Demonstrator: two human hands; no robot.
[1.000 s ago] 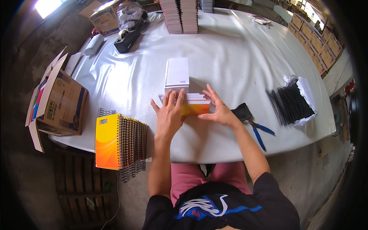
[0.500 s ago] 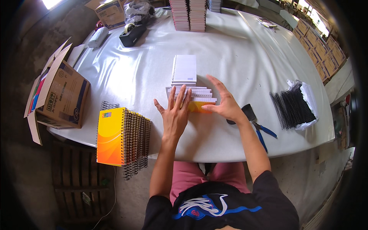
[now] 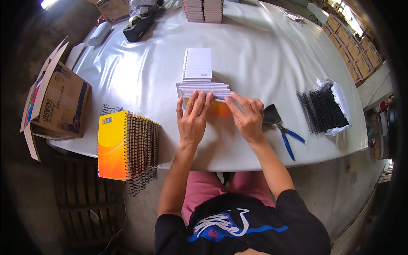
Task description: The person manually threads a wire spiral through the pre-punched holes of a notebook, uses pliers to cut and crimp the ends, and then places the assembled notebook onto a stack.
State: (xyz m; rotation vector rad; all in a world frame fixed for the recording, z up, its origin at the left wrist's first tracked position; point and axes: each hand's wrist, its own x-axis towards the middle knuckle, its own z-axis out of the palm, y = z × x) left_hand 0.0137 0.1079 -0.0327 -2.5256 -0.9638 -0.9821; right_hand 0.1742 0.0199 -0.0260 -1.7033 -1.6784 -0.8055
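Observation:
Before me on the table is a fanned stack of lined paper sheets (image 3: 204, 87), its near side backed by a yellow-orange cover (image 3: 219, 109). My left hand (image 3: 192, 121) rests its outstretched fingers on the near edge of the sheets. At the right end of the stack, my right hand (image 3: 248, 117) touches the corner with its fingertips, fingers stretched and slightly bent. Just beyond lies a pile of lined pages (image 3: 197, 63) with punched holes along its left side. Whether any sheet is pinched under the fingers is hard to see.
Yellow-orange spiral notebooks (image 3: 114, 144) stand stacked at the table's near left edge, by an open carton (image 3: 63, 100). Blue-handled pliers (image 3: 288, 140) and black binding coils (image 3: 323, 110) lie right. A tape dispenser (image 3: 138, 29) and more notebooks (image 3: 203, 10) are at the back.
My right hand has come in from spread above the right side to touch the stack's corner. My left fingers have drawn back to its near edge. The whole view has shifted slightly.

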